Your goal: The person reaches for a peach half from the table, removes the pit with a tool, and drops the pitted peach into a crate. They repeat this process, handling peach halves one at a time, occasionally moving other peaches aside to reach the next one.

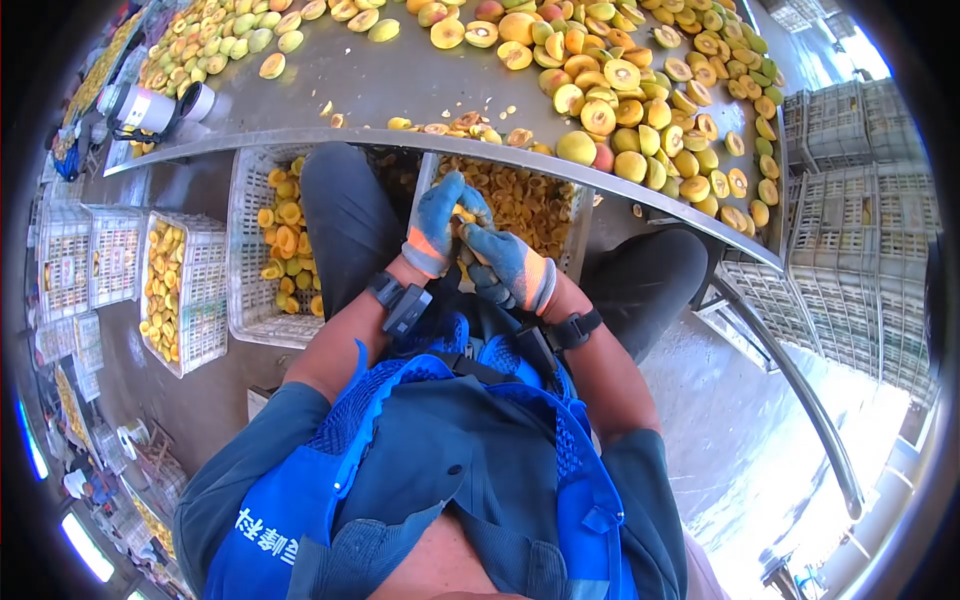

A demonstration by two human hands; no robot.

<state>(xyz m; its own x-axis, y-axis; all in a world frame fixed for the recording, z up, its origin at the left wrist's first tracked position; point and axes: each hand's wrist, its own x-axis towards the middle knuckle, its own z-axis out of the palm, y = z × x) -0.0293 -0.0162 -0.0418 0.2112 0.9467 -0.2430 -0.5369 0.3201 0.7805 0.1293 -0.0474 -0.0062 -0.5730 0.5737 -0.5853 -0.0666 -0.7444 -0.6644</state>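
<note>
In the middle of the view, both my hands are close together above a crate of pits and scraps [520, 195]. My left hand [437, 225], in a blue and orange glove, is closed around a yellow peach piece [463, 214]. My right hand [508, 265], in a matching glove, is closed just beside it, fingertips near the same piece. Whatever the right fingers grip is hidden by the gloves. Dark bands with small devices sit on both wrists.
A metal table [400, 90] with a raised edge carries halved peaches [620, 110], some with pits. A white crate of peach halves [245, 290] stands by my left knee, another crate [205, 300] farther left. Stacked crates [860, 230] rise at right, near a curved metal bar [790, 390].
</note>
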